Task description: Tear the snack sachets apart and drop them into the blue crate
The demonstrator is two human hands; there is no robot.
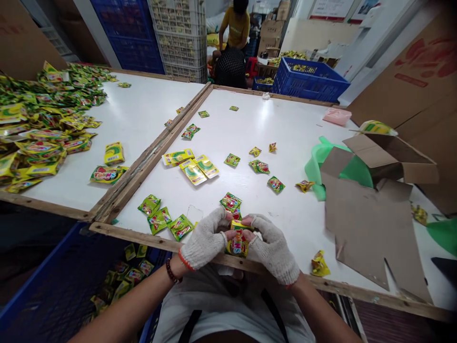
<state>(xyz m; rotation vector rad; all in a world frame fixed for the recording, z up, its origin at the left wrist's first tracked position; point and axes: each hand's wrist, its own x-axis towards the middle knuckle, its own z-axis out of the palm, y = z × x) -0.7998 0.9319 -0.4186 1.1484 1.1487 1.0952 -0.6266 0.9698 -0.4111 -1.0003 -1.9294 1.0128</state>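
Note:
At the table's near edge, both gloved hands hold one small yellow candy box [237, 240] with red and green print. My left hand [209, 236] grips its left side, thumb and fingers closed on it. On the other side my right hand [272, 245] pinches the top and right side with bare fingertips. Just beyond the fingers lie green candy packets [231, 201], partly hidden by the hands. Several more green packets [181, 227] rest left of my left hand. Flat yellow cartons [193, 171] are farther up the table.
A wooden divider [153, 150] splits the white table. Left of it is a heap of packets and boxes [46, 138]. A cut cardboard box [367, 224] and a green basin [316, 164] stand right. A blue crate [46, 286] sits below left. A person [237, 28] is beyond the table.

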